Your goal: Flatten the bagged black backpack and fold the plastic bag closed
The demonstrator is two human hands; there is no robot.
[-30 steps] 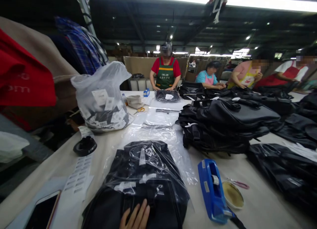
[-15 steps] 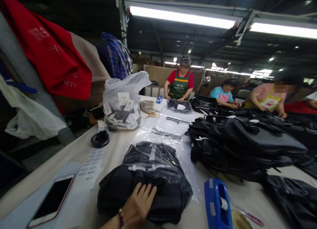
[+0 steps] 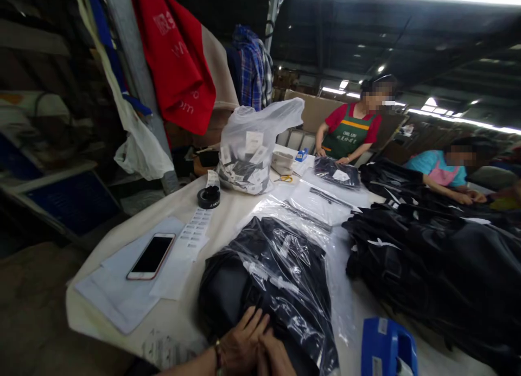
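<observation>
A black bag lies before me, partly inside a clear plastic bag. The plastic covers its far end and right side, while its near left part is bare. My left hand, with a bracelet at the wrist, rests on the black bag with its fingers bent at the plastic's edge. Against it, my right hand is closed, its fingertips meeting the left ones at that edge. What lies between the fingertips is mostly hidden.
Left lie a phone, a barcode label sheet and a black tape roll. A blue dispenser and a heap of black bags are right. Behind stand a plastic sack of tags and co-workers.
My view has turned left. The clear plastic now reaches further down the black bag's right side. My right hand has come into view beside the left, whose fingers have bent.
</observation>
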